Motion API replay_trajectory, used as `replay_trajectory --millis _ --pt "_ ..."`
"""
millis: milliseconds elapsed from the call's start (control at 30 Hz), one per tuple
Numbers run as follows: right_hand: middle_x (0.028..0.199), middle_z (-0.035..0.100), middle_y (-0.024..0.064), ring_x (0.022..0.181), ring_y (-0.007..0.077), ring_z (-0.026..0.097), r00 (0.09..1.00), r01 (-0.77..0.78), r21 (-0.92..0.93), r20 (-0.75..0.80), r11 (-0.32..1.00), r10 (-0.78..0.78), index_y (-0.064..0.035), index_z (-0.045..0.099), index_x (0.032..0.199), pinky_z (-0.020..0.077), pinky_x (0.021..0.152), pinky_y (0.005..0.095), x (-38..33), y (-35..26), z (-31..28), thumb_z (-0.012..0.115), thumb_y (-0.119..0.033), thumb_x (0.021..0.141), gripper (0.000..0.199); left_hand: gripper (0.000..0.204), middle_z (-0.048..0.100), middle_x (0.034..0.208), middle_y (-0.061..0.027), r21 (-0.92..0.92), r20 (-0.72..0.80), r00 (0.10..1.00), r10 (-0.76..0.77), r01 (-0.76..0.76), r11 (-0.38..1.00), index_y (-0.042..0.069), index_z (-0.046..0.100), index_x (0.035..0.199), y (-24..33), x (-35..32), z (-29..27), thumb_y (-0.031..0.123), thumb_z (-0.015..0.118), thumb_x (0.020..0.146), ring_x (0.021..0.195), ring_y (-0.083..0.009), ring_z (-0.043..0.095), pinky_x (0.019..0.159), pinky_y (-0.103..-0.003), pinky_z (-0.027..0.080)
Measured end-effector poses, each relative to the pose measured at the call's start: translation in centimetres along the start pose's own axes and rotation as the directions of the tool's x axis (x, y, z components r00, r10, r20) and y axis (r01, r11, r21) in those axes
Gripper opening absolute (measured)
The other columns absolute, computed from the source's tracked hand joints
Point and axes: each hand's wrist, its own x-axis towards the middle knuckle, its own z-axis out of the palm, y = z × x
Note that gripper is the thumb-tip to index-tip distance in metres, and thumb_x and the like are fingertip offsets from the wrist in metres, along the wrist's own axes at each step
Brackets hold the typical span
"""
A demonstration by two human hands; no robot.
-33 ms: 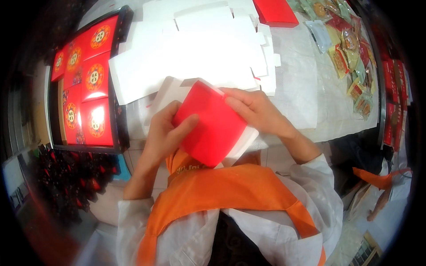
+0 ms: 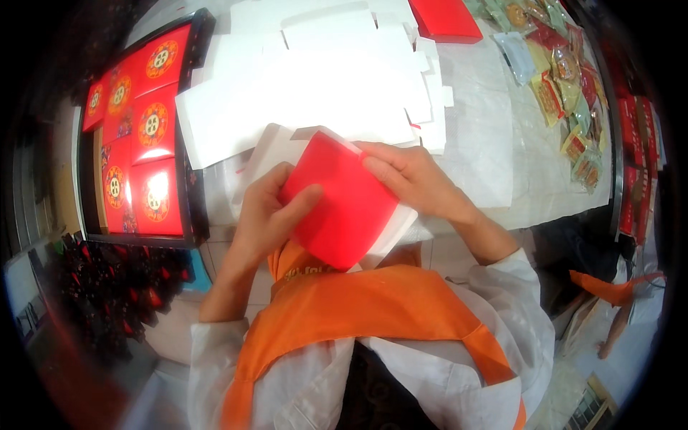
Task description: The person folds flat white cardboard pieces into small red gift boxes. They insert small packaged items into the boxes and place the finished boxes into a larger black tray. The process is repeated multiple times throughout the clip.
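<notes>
Between my two hands, above the table's near edge, is a red cardboard carton with white inner flaps showing at its top and lower right. It is tilted, with one corner toward my orange apron. My left hand grips its left side, the thumb lying on the red face and the fingers hidden behind. At the upper right edge, my right hand pinches the carton near a white flap, thumb in front. Just beyond lie overlapping flat white carton blanks, with white flaps close behind my left hand.
To the left, a dark-edged tray holds several red boxes with round patterned emblems. Another red box lies at the far side. Small wrapped pastries are heaped at the far right of the white-covered table.
</notes>
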Motion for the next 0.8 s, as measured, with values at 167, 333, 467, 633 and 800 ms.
replay_trajectory --millis 167,333,467,633,800 --pt "0.080 0.062 0.0137 0.071 0.0164 0.059 0.999 0.043 -0.002 -0.031 0.999 -0.043 -0.0015 0.054 0.111 0.0462 0.066 0.0266 -0.1 0.0 0.2 0.043 -0.017 0.090 0.028 0.017 0.056 0.076 -0.0009 -0.024 0.033 0.999 0.043 -0.042 0.999 0.001 0.056 0.086 -0.8 -0.2 -0.2 0.015 0.062 0.080 0.068 -0.0047 0.050 0.060 -0.019 0.042" --pt "0.086 0.061 0.0171 0.075 0.0256 0.060 0.996 0.091 -0.053 0.031 0.994 -0.090 -0.0018 0.051 0.114 0.0467 0.067 0.0299 -0.8 -0.2 1.2 0.043 -0.016 0.090 0.030 0.021 0.060 0.080 -0.0038 -0.024 0.071 0.997 -0.001 0.003 1.000 -0.001 0.057 0.093 -1.0 -0.6 0.5 0.013 0.063 0.079 0.073 -0.0090 0.055 0.065 -0.023 0.046" --pt "0.104 0.060 0.0163 0.089 0.0227 0.060 0.995 0.031 -0.083 0.095 0.996 -0.023 -0.0026 0.051 0.117 0.0453 0.079 0.0277 -1.2 -0.4 1.9 0.044 -0.014 0.088 0.031 0.026 0.062 0.086 -0.0068 -0.105 0.152 0.986 -0.064 0.080 0.991 -0.002 0.058 0.100 -1.5 -0.8 0.8 0.013 0.062 0.079 0.078 -0.0111 0.058 0.069 -0.024 0.048" --pt "0.100 0.058 0.0199 0.089 0.0343 0.057 0.988 0.155 -0.179 0.011 0.972 -0.156 -0.0011 0.047 0.119 0.0457 0.076 0.0357 -1.6 0.1 2.5 0.045 -0.014 0.088 0.033 0.024 0.063 0.087 -0.0068 -0.157 0.114 0.986 -0.122 0.139 0.978 -0.002 0.059 0.099 -1.0 -0.5 1.0 0.012 0.061 0.080 0.078 -0.0105 0.057 0.068 -0.024 0.048" --pt "0.113 0.052 0.0199 0.100 0.0342 0.053 0.991 0.134 -0.126 0.019 0.983 -0.133 -0.0003 0.042 0.123 0.0440 0.083 0.0353 -2.0 -0.2 2.5 0.043 -0.013 0.089 0.036 0.022 0.062 0.083 -0.0050 -0.200 0.089 0.992 -0.093 0.109 0.974 -0.002 0.060 0.097 -0.8 -0.3 1.3 0.011 0.062 0.080 0.076 -0.0099 0.057 0.067 -0.023 0.048"
